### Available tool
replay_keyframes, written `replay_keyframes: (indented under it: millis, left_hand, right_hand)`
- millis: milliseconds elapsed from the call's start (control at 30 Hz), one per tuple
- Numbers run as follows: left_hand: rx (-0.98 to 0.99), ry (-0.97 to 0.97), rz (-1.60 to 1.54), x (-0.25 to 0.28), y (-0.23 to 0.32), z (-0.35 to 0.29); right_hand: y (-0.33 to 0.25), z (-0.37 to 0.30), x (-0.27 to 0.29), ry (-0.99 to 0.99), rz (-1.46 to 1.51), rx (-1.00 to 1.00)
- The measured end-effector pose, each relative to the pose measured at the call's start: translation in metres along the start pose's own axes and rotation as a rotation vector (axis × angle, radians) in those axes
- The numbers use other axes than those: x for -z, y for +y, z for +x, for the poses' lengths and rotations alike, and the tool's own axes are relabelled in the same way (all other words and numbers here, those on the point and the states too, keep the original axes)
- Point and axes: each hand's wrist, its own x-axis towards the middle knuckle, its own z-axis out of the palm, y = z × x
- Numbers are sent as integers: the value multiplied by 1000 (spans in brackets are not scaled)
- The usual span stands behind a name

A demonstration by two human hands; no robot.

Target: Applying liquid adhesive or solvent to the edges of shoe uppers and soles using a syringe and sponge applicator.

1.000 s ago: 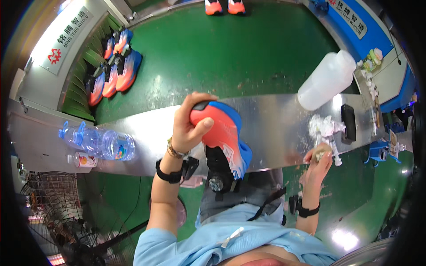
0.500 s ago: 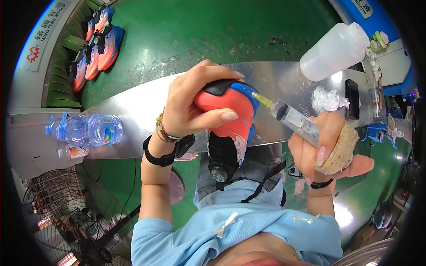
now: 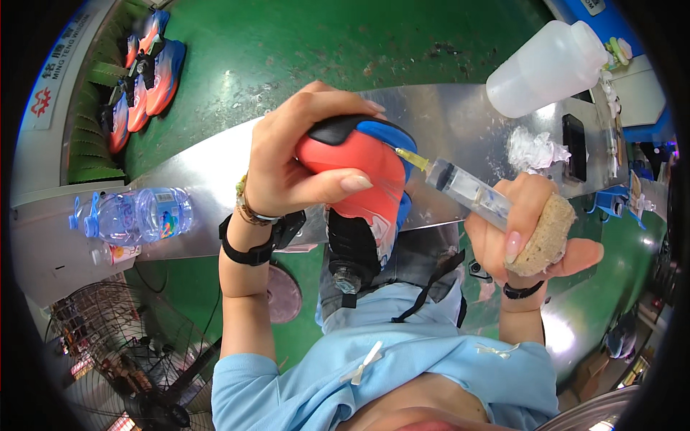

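Observation:
My left hand (image 3: 287,158) grips a coral, blue and black shoe (image 3: 352,158) by its sole end, thumb on the coral side and fingers over the black part. The shoe hangs above the metal bench with its dark opening toward me. My right hand (image 3: 528,223) is closed round a clear syringe (image 3: 467,192) and also holds a tan sponge-like block (image 3: 544,237) against the palm. From the syringe, a yellow-hubbed needle tip (image 3: 411,158) meets or nearly meets the shoe's blue edge; exact contact is too small to tell.
A metal bench (image 3: 215,158) runs across. At its right are a white plastic bottle (image 3: 546,68), crumpled white material (image 3: 535,151) and a black phone-like object (image 3: 573,147). Large water bottles (image 3: 136,215) stand left, above a wire fan (image 3: 129,352). More shoes (image 3: 162,79) sit on a green rack.
The shoe, both hands and the syringe have shifted slightly left and up in the picture, with the background shifting too. Both grips stay the same, and the needle remains at the blue edge.

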Motion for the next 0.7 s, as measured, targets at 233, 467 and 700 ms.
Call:
replay_keyframes:
  millis: [233,467,700]
  left_hand:
    - [2,88,-47,8,-16,-10]
    - [180,232,-73,12,-27,-29]
    - [229,325,55,22,-45,-41]
  right_hand:
    - [22,-17,11,207,84,-88]
    - [58,-31,26,209,108,-56]
    - [89,-44,35,198,202,-96]
